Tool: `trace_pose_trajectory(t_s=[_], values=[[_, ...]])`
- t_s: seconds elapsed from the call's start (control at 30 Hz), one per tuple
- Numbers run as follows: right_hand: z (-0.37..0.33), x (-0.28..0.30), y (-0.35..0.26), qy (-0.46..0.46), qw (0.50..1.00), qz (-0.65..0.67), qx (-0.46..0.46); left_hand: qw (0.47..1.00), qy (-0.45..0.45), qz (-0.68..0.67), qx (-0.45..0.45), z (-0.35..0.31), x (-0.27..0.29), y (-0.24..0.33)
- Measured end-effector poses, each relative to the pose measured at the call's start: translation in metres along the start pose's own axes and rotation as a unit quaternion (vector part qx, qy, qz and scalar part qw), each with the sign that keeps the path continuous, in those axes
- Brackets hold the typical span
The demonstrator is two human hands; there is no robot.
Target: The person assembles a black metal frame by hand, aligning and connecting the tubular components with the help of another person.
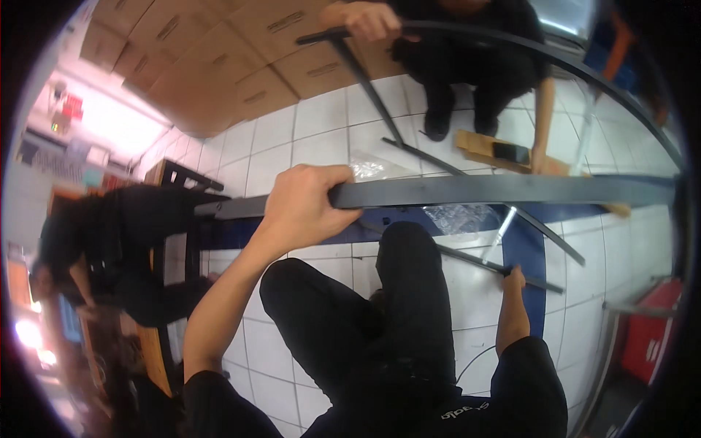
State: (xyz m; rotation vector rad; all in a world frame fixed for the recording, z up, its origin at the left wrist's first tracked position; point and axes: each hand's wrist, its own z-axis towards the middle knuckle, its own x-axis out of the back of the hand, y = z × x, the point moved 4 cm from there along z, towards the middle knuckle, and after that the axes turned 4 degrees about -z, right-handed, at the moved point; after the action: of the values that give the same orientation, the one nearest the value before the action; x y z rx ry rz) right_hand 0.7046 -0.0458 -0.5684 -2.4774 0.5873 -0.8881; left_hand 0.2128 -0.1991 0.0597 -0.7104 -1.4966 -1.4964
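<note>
A long dark grey metal bar [438,191] runs across the view at knee height. My left hand [303,208] is wrapped round it near its left part, the thumb over the top. Lower down on the right, my right hand [515,279] is closed at a thinner dark metal bar [467,257] close to the floor; its fingers show only in part. A shiny silver rod [500,233] meets that thin bar beside my right hand. Another dark bar [551,239] slants down behind it. Clear plastic wrapping [460,219] lies under the big bar.
Opposite, a crouching person [467,51] grips a dark metal frame [365,84] with one hand and reaches down beside a cardboard strip [478,150]. Another person in dark clothes [139,241] is at left. Stacked cartons [212,73] line the back. A red box [650,328] stands right.
</note>
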Motion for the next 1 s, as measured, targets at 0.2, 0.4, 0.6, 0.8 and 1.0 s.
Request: trace_pose_trajectory(t_s=[0.2,0.4,0.6,0.8,1.0], values=[[-0.055,0.039,-0.051,0.052,0.964,0.232,0.122,0.996,0.034,-0.066,0.039,-0.013,0.03,-0.033],[-0.174,0.156,-0.117,0.027,0.885,0.316,0.341,0.985,0.074,-0.148,0.04,-0.021,0.075,-0.098],[-0.338,0.215,-0.184,0.017,0.775,0.392,0.496,0.968,0.161,-0.187,0.048,-0.054,0.107,-0.188],[-0.46,0.255,-0.21,-0.107,0.677,0.438,0.581,0.929,0.204,-0.307,0.023,-0.081,0.071,-0.295],[-0.559,0.266,-0.227,-0.231,0.606,0.366,0.667,0.89,0.22,-0.393,0.069,-0.091,-0.005,-0.393]])
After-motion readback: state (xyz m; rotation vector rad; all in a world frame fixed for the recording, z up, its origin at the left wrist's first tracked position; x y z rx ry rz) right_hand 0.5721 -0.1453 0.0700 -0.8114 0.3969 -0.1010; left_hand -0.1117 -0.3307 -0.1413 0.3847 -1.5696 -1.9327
